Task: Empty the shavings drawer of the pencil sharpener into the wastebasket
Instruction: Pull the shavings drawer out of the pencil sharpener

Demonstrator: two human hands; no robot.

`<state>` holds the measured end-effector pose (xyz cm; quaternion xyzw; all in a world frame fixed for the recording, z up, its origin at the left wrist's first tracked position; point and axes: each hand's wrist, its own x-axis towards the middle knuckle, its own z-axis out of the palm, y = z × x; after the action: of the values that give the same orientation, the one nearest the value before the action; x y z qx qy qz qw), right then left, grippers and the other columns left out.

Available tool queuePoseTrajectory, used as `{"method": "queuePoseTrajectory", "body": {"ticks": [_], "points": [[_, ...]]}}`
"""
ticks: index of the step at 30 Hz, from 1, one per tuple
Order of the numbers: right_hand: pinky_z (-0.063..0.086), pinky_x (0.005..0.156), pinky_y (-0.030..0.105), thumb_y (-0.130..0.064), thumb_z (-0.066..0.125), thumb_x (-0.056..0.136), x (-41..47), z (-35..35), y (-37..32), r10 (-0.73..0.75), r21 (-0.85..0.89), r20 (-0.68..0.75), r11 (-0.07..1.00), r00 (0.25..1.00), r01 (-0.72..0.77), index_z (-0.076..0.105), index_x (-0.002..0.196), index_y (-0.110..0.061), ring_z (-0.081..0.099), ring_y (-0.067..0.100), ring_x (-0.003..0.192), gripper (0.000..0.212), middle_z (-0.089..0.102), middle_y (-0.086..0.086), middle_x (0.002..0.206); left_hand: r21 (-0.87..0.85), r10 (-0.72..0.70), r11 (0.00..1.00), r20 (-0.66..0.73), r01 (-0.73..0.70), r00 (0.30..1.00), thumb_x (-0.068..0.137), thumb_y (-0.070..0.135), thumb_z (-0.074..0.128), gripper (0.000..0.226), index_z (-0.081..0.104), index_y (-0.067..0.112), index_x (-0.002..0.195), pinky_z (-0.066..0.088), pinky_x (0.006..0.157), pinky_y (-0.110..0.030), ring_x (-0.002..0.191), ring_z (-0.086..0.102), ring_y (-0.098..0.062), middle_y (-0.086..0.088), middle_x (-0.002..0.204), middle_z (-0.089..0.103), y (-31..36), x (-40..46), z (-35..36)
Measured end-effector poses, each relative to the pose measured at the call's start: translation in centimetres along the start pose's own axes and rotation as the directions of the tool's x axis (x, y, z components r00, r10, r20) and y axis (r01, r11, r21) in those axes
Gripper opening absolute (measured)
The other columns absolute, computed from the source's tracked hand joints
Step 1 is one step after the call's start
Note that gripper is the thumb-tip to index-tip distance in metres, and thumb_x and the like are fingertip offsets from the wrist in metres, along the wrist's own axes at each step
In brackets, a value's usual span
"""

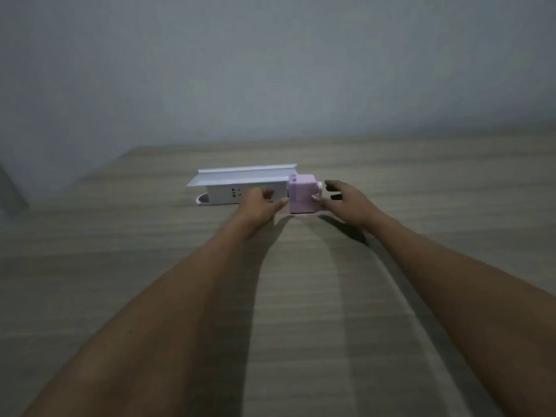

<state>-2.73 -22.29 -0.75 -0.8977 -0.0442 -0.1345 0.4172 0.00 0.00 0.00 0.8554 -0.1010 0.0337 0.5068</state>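
Observation:
A small pink pencil sharpener (302,194) stands upright on the wooden table (301,296), far from me. My left hand (260,204) reaches to its left side, fingertips at the sharpener's left edge. On the right side is my right hand (346,200), fingers spread, thumb tip touching the sharpener's lower right edge. Neither hand clearly grips it. The drawer sits closed in the body. No wastebasket is in view.
A long white box-like power strip holder (237,185) with a raised lid lies right behind my left hand, touching the sharpener's left side. A grey wall rises behind the table. The table's left edge runs at the far left.

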Motion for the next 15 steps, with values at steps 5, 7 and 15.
{"method": "queuePoseTrajectory", "body": {"ticks": [5,7,15], "points": [[0.056,0.086,0.023,-0.025,0.077,0.087,1.3,1.6,1.7,-0.118,0.169,0.013,0.979,0.993,0.114,0.066,0.131,-0.009,0.071,0.017,0.103,0.048,0.073,0.006,0.121,-0.115,0.014,0.993,0.092,-0.004,0.996,0.088,0.012,0.077,0.063,0.050,-0.006,0.143,0.051,0.075,-0.016,0.110,0.062,-0.019,-0.017,0.134,0.063,-1.3,1.3,1.3],[0.057,0.086,0.026,-0.017,0.077,0.088,1.7,1.6,1.9,-0.135,0.223,0.013,0.966,0.991,0.129,0.068,0.126,-0.005,0.071,0.015,0.098,0.041,0.075,0.008,0.115,-0.127,0.048,0.991,0.114,-0.034,0.992,0.088,0.008,0.076,0.057,0.054,-0.003,0.140,0.051,0.073,-0.008,0.110,0.062,-0.015,-0.012,0.133,0.065,-1.1,1.6,1.3],[0.061,0.089,0.039,-0.007,0.077,0.086,0.9,1.2,0.8,-0.056,0.321,0.086,0.947,0.995,0.025,0.066,0.123,0.002,0.070,0.025,0.097,0.040,0.073,0.013,0.110,-0.137,0.072,0.990,0.204,-0.044,0.976,0.089,0.003,0.072,0.056,0.056,0.005,0.142,0.052,0.079,-0.017,0.106,0.067,-0.018,-0.009,0.128,0.069,-0.3,0.3,0.4]]}}
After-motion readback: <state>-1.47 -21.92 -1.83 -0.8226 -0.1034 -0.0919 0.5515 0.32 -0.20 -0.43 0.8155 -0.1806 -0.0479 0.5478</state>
